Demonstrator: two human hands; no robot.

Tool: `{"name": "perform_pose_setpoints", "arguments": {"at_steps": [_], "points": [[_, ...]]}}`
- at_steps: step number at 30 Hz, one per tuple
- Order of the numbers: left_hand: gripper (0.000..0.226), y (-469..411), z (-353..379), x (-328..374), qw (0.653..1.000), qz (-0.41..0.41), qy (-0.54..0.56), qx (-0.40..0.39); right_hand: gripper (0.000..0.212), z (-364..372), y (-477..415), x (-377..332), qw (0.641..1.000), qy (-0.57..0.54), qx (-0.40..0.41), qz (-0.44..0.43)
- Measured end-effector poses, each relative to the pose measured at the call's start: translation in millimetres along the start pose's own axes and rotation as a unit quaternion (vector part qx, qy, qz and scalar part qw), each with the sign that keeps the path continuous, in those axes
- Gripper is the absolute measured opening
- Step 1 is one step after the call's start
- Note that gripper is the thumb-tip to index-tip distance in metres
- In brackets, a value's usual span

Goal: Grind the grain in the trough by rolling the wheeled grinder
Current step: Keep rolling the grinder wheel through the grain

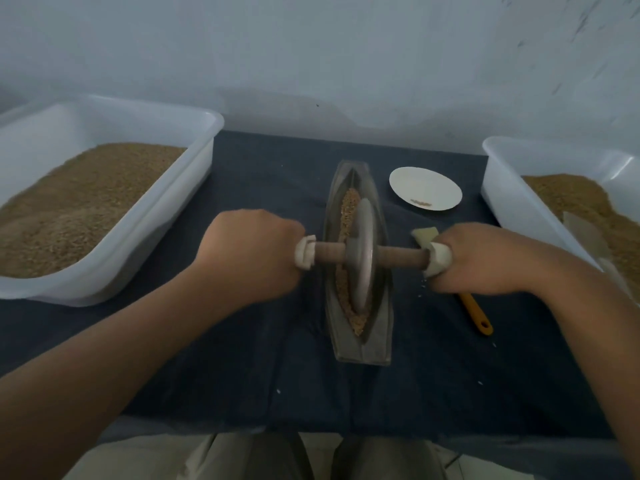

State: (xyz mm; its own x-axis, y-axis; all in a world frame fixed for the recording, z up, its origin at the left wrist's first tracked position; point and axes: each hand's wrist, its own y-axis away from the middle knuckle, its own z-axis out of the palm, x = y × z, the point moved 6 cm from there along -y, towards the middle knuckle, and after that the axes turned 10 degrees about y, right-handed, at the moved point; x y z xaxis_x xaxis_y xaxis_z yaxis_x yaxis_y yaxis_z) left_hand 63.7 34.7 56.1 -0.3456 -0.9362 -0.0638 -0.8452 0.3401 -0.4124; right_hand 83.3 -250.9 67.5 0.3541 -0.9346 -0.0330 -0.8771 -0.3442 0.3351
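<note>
A boat-shaped metal trough (360, 344) lies lengthwise on the dark cloth, holding brown grain (349, 206) along its groove. The grinder's metal wheel (362, 258) stands upright in the groove near the trough's middle, on a wooden axle (401, 257) that crosses it. My left hand (249, 252) grips the axle's left end, which is wrapped in white cloth. My right hand (485, 259) grips the cloth-wrapped right end. Both fists are curled tight round the handles.
A large white tub of grain (194, 174) stands at the left, another white tub (512, 199) at the right. A white plate (426, 187) with a few grains lies beyond my right hand. A brush with an orange handle (476, 315) lies under my right hand.
</note>
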Motion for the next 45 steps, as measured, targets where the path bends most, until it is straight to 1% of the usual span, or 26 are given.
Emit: {"name": "perform_pose_setpoints", "arguments": {"at_steps": [1, 3, 5, 7, 8, 9, 11, 13, 14, 16, 18, 20, 23, 25, 27, 28, 30, 32, 33, 35, 37, 39, 41, 43, 44, 45], "points": [[0.037, -1, 5, -2, 1.0, -0.007, 0.007, -0.013, 0.036, 0, -5, 2, 1.0, 0.009, 0.007, 0.001], [0.029, -18, 19, -7, 0.996, -0.047, 0.027, -0.065, 0.034, -7, -29, 11, 0.996, 0.062, 0.056, 0.042], [0.027, -52, 26, -13, 0.995, -0.08, 0.025, -0.062, 0.026, -20, -55, 18, 0.979, 0.117, 0.139, 0.088], [0.029, -86, 30, -19, 0.993, -0.096, 0.032, -0.058, 0.028, -33, -69, 17, 0.958, 0.134, 0.233, 0.095], [0.031, -96, 31, -20, 0.993, -0.096, 0.035, -0.057, 0.029, -37, -71, 15, 0.952, 0.133, 0.262, 0.09], [0.032, -100, 30, -21, 0.993, -0.093, 0.034, -0.057, 0.029, -37, -71, 14, 0.95, 0.129, 0.271, 0.09], [0.031, -91, 28, -18, 0.994, -0.089, 0.031, -0.058, 0.027, -32, -64, 15, 0.959, 0.123, 0.237, 0.099], [0.028, -60, 26, -13, 0.995, -0.078, 0.036, -0.05, 0.027, -19, -46, 17, 0.977, 0.11, 0.16, 0.092], [0.031, -39, 22, -9, 0.997, -0.066, 0.039, -0.031, 0.028, -14, -32, 14, 0.984, 0.094, 0.13, 0.071], [0.043, 2, 9, -3, 0.998, -0.036, 0.039, 0.028, 0.033, -10, -2, 1, 0.992, 0.071, 0.101, 0.011], [0.047, 23, 3, -4, 0.997, -0.026, 0.038, 0.057, 0.037, -10, 8, -5, 0.994, 0.066, 0.089, -0.015], [0.046, 18, 13, -5, 0.998, -0.038, 0.029, 0.038, 0.04, -11, -6, 0, 0.993, 0.077, 0.091, 0.018], [0.037, -33, 28, -11, 0.997, -0.073, 0.02, 0.001, 0.027, -19, -44, 15, 0.98, 0.105, 0.144, 0.092], [0.027, -73, 30, -18, 0.995, -0.095, 0.031, -0.024, 0.024, -31, -63, 16, 0.966, 0.127, 0.197, 0.107], [0.025, -97, 27, -20, 0.994, -0.096, 0.039, -0.044, 0.026, -38, -72, 14, 0.962, 0.13, 0.214, 0.107], [0.027, -98, 25, -18, 0.994, -0.089, 0.038, -0.051, 0.026, -37, -72, 14, 0.966, 0.124, 0.197, 0.108], [0.028, -83, 22, -12, 0.995, -0.07, 0.028, -0.059, 0.023, -26, -62, 19, 0.98, 0.104, 0.127, 0.11], [0.03, -46, 15, -4, 0.998, -0.043, 0.015, -0.031, 0.021, -10, -35, 16, 0.991, 0.071, 0.064, 0.089], [0.034, -25, 9, 0, 1.0, -0.023, 0.007, -0.006, 0.025, -5, -20, 12, 0.995, 0.059, 0.056, 0.064], [0.048, 5, -4, 5, 1.0, -0.005, 0.007, 0.021, 0.034, -4, 6, -2, 0.997, 0.042, 0.059, 0.015], [0.056, 9, -1, 0, 1.0, -0.014, 0.012, 0.021, 0.036, -3, 5, 0, 0.996, 0.046, 0.072, 0.009], [0.045, -7, 13, -2, 0.999, -0.037, 0.021, -0.017, 0.033, -5, -17, 10, 0.99, 0.075, 0.11, 0.049], [0.032, -46, 22, -8, 0.996, -0.076, 0.025, -0.044, 0.025, -16, -45, 20, 0.973, 0.108, 0.175, 0.101], [0.029, -84, 24, -13, 0.993, -0.094, 0.024, -0.062, 0.024, -29, -64, 19, 0.959, 0.119, 0.232, 0.111], [0.029, -96, 22, -14, 0.993, -0.092, 0.02, -0.07, 0.024, -32, -69, 18, 0.958, 0.119, 0.237, 0.108], [0.028, -102, 19, -12, 0.994, -0.086, 0.012, -0.074, 0.023, -31, -73, 18, 0.962, 0.116, 0.221, 0.109]]}}
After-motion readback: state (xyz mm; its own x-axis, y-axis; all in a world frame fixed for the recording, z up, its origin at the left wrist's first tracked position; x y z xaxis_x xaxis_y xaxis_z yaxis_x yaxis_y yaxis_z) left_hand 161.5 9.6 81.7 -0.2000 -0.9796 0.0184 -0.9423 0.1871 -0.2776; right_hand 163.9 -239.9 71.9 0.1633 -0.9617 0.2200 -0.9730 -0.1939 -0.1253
